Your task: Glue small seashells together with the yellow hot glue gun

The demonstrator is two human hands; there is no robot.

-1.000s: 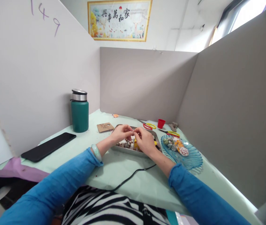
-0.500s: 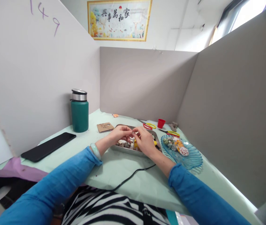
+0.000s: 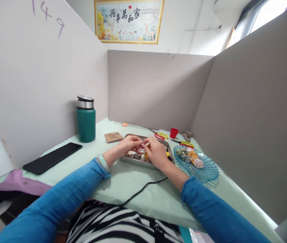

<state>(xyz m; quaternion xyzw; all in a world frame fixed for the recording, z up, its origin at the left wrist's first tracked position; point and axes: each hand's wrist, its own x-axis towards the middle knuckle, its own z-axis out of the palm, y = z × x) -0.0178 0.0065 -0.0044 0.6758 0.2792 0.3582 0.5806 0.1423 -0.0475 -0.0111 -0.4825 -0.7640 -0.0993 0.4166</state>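
Both hands meet above a shallow metal tray point(image 3: 143, 163) that carries many small mixed pieces, some white, brown and yellow. My left hand point(image 3: 130, 144), with a pale green bangle point(image 3: 103, 163) at the wrist, is closed in a pinch. Opposite it, the fingertips of my right hand point(image 3: 155, 152) are pinched together too and touch or nearly touch the left ones. Whatever lies between the fingertips is too small to make out. To the right of the tray, a blue shell-shaped glass plate point(image 3: 209, 170) bears several small decorated pieces point(image 3: 190, 157).
Behind the tray lie red-and-yellow scissors point(image 3: 161, 135), a second pair point(image 3: 186, 144) and a red cup point(image 3: 174, 133). At left stand a green bottle point(image 3: 86, 125), a black phone point(image 3: 53, 158) and a brown card point(image 3: 113, 136). A black cable point(image 3: 145, 186) crosses the front. Grey panels point(image 3: 153, 87) enclose the table.
The hands stay pinched together over the tray, with only a very slight shift of the fingers. Nothing else has visibly moved.
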